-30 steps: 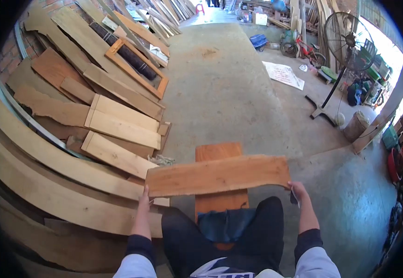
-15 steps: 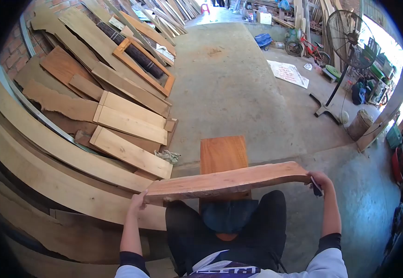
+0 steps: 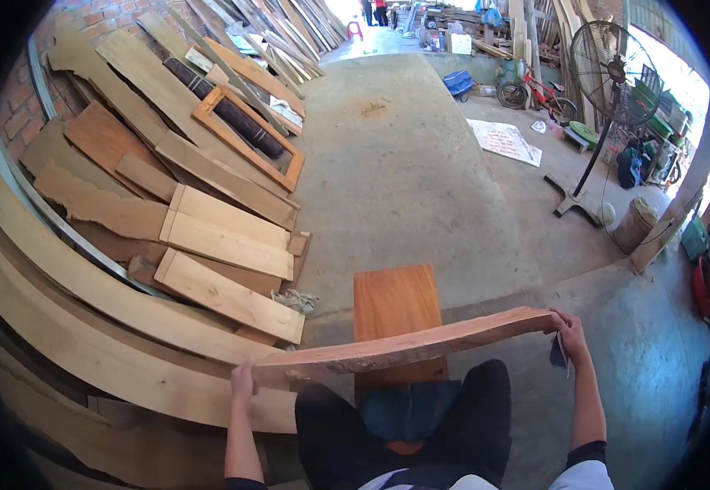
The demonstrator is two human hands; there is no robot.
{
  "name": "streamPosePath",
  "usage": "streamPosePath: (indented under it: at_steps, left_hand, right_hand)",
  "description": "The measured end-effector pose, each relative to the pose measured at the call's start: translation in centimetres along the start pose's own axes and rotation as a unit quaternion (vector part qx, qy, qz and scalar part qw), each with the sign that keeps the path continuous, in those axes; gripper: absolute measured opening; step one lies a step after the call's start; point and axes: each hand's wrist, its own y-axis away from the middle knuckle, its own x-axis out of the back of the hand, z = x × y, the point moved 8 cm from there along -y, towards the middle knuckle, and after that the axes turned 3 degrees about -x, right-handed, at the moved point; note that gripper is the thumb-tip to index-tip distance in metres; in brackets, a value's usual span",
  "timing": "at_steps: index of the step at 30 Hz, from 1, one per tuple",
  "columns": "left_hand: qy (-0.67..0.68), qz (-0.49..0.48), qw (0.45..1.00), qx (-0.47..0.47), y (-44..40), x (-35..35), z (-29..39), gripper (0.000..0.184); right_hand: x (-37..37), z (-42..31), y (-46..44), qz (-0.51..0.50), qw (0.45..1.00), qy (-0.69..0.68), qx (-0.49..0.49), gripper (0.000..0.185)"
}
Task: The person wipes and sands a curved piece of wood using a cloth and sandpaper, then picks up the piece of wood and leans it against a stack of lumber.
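Note:
A long wooden plank [image 3: 420,341] with a rough near edge stretches across my lap, above a reddish-brown wooden bench [image 3: 396,296]. Its left end is in the grip of my left hand [image 3: 243,380]. My right hand [image 3: 569,333] is closed around the opposite end, and a small dark sheet [image 3: 558,351] hangs from the same hand. Between my knees a dark blue cloth [image 3: 410,410] lies over the near part of the bench.
Long boards [image 3: 126,335] and shorter planks [image 3: 228,298] lie along the left side. An orange wooden frame [image 3: 285,175] leans among them. On the right stand a pedestal fan [image 3: 614,69] and a log section [image 3: 636,222]. A printed white sheet [image 3: 503,141] lies on the concrete floor.
The plank sits lower in view and has rolled slightly, showing more of its rough near edge. Both hands keep hold of its ends. The whole view has shifted a little.

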Motion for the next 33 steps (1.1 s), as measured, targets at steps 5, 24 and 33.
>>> streamPosePath:
  at_steps: [5, 24, 33]
  left_hand:
    - [0.025, 0.032, 0.99, -0.135, -4.5, -0.5, 0.4, 0.051]
    - [-0.021, 0.014, 0.998, 0.065, -13.3, -7.6, 6.8, 0.092]
    - [-0.139, 0.046, 0.986, -0.079, -18.8, -13.4, 8.4, 0.104]
  right_hand:
    - [-0.8, -0.6, -5.7, 0.041, 0.994, 0.099, 0.01, 0.045]
    - [-4.1, -1.0, -18.9, 0.002, 0.804, 0.573, 0.159, 0.043]
    - [-7.9, 0.4, -22.9, 0.004, 0.912, 0.409, -0.04, 0.065]
